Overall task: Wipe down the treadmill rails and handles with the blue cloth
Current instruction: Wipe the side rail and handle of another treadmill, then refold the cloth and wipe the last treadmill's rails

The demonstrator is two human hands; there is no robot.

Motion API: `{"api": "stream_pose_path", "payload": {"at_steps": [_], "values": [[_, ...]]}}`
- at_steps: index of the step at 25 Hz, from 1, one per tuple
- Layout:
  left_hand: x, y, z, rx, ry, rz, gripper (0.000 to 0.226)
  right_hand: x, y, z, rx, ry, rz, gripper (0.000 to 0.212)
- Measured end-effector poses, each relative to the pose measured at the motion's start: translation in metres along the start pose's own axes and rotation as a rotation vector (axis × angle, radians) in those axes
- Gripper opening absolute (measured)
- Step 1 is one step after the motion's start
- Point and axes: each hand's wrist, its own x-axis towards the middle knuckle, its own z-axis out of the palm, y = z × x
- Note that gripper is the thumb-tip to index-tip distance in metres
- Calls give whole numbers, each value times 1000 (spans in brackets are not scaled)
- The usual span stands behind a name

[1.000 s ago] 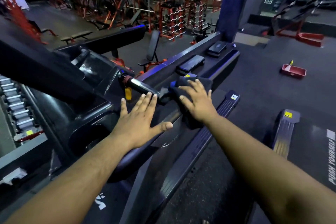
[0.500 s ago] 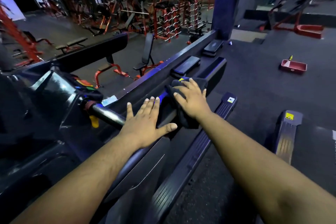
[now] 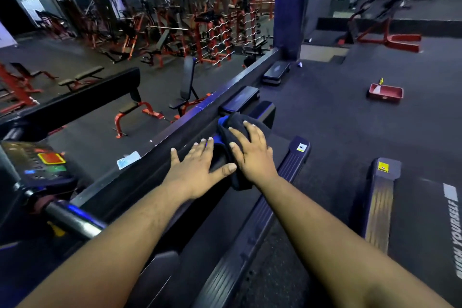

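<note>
Our right hand (image 3: 252, 155) presses the dark blue cloth (image 3: 233, 130) onto the long black treadmill rail (image 3: 160, 180), fingers flat. Our left hand (image 3: 197, 167) rests flat just beside it. The rail runs away from us toward its far end; right hand's nearer.

The cloth (image 3: 235, 130) is dark with a bright blue edge. The treadmill handrail (image 3: 175, 165) is black. A red tray (image 3: 386, 94) sits far right on grey floor (image 3: 337, 112). Near left, the console (image 3: 42, 165) shows red and green patches.
</note>
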Motion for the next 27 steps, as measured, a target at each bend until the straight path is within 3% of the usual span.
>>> {"api": "stream_pose_path", "payload": {"at_steps": [5, 9, 11, 13, 15, 19, 23, 25, 27], "values": [[74, 15, -16, 14, -8, 138, 109, 34, 35, -16, -65, 117, 30, 42], [137, 49, -28, 81, 118, 369, 110, 61, 56, -63, 97, 225, 161, 22], [164, 77, -37, 59, 238, 464, 91, 73, 68, -96, 155, 235, 220, 28], [190, 107, -48, -44, 321, 556, 56, 82, 85, -125, 144, 201, 267, 36], [216, 138, -54, -225, 266, 588, 30, 90, 110, -148, 128, 176, 316, 41], [265, 199, -51, -667, 35, 555, 10, 99, 177, -176, 335, 208, 398, 43], [317, 263, -54, -908, -32, 485, 10, 119, 257, -194, 586, -42, 318, 60], [348, 292, -57, -994, -56, 420, 12, 137, 298, -205, 540, -77, 262, 76], [375, 308, -61, -994, -83, 386, 19, 157, 331, -213, 370, -11, 237, 71]]}}
